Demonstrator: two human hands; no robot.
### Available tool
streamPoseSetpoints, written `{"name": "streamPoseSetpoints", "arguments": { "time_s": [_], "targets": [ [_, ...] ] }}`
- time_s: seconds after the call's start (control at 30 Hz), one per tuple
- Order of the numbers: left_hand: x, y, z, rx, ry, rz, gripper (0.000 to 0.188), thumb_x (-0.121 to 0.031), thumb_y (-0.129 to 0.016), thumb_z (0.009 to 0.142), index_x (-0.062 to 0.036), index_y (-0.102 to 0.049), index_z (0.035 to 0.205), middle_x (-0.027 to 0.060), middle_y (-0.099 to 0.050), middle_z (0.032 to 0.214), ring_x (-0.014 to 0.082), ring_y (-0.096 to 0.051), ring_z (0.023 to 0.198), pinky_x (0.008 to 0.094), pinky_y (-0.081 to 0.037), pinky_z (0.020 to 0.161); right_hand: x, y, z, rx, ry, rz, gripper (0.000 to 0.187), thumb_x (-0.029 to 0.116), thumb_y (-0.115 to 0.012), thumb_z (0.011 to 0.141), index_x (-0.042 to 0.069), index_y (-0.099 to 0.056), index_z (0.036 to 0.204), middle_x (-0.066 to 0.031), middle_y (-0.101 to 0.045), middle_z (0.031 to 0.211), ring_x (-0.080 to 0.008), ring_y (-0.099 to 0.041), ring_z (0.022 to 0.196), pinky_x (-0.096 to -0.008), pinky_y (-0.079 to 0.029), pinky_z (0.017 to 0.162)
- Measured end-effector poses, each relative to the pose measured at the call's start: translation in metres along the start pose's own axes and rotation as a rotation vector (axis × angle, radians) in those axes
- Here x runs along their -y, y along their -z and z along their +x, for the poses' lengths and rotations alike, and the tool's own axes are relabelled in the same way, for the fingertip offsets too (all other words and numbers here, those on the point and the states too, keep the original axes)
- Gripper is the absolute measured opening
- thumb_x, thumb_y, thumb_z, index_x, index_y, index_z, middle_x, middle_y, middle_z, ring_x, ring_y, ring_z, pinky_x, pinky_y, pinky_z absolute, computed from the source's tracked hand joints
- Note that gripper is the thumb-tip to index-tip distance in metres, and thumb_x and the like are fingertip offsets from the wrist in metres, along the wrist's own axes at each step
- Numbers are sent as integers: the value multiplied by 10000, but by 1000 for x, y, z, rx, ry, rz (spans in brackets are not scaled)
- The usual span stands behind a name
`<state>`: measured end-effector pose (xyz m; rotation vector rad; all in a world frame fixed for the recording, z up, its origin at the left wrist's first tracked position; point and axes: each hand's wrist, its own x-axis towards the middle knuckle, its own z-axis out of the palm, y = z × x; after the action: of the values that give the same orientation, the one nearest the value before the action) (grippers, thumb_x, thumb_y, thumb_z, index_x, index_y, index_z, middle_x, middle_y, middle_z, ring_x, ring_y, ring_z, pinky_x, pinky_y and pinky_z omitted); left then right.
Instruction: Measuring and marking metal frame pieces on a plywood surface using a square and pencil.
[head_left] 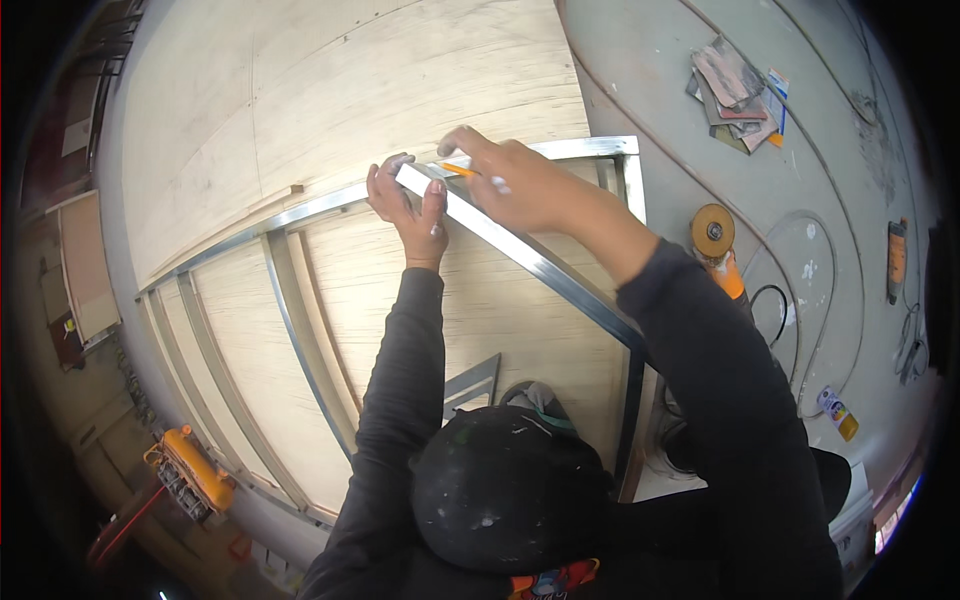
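Observation:
A silver metal channel (540, 258) slants across the right part of a metal stud frame (318, 207) on pale plywood. Near its upper end, my left hand (405, 212) is closed round the channel, with the thumb on its near side and the fingers beyond. My right hand (515, 188) holds an orange pencil (457, 169) just to the right of that end, its tip close to the metal. The index finger reaches forward over the frame's far rail. Whether the pencil touches the channel, I cannot tell.
At right on the grey floor lie an angle grinder (722, 255), stacked sanding sheets (735, 90), a can (838, 412), an orange-and-black tool (897, 262) and looping hoses. A grey triangular square (478, 385) rests inside the frame. An orange tank-like machine (195, 470) stands lower left.

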<state>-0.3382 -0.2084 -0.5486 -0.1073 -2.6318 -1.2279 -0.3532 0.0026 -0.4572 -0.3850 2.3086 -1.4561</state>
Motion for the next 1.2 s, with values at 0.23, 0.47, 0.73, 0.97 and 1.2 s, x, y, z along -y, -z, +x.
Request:
{"name": "streamPoseSetpoints", "arguments": {
  "time_s": [0.23,0.47,0.73,0.97,1.2],
  "targets": [
    [2,-4,0,-42,14,-74,655,-519,-645,874,-62,-509,1323,138,-506,1377,419,-205,1425,580,-111,1191,-9,-17,39,13,-1,-150,232,91,-578,939,20,-645,1149,-208,-711,867,-356,-695,826,-447,-529,738],
    [3,-5,0,-50,2,-61,666,-513,-643,865,-46,-506,1320,145,-505,1380,424,-211,1417,582,-121,1184,4,-11,41,83,24,-256,261,40,-650,851,15,-683,1109,-210,-719,899,-360,-707,874,-440,-551,783],
    [0,-10,-2,-48,20,-66,671,-518,-637,862,-48,-503,1323,152,-499,1384,424,-204,1418,581,-115,1179,3,1,43,72,23,-337,331,33,-676,815,23,-709,1144,-202,-736,985,-360,-712,951,-424,-565,832],
    [4,-7,1,-47,0,-63,666,-524,-628,872,-51,-497,1322,156,-501,1382,425,-196,1421,584,-105,1180,13,-4,42,112,-8,-301,345,47,-694,804,57,-723,1147,-193,-742,1007,-343,-716,950,-416,-567,829],
    [3,-8,0,-82,24,-68,671,-530,-634,859,-49,-504,1308,154,-515,1357,425,-215,1413,593,-103,1184,17,5,42,128,-23,-504,302,80,-702,811,73,-747,1109,-162,-748,1003,-330,-714,971,-422,-569,832]
  ]
}}
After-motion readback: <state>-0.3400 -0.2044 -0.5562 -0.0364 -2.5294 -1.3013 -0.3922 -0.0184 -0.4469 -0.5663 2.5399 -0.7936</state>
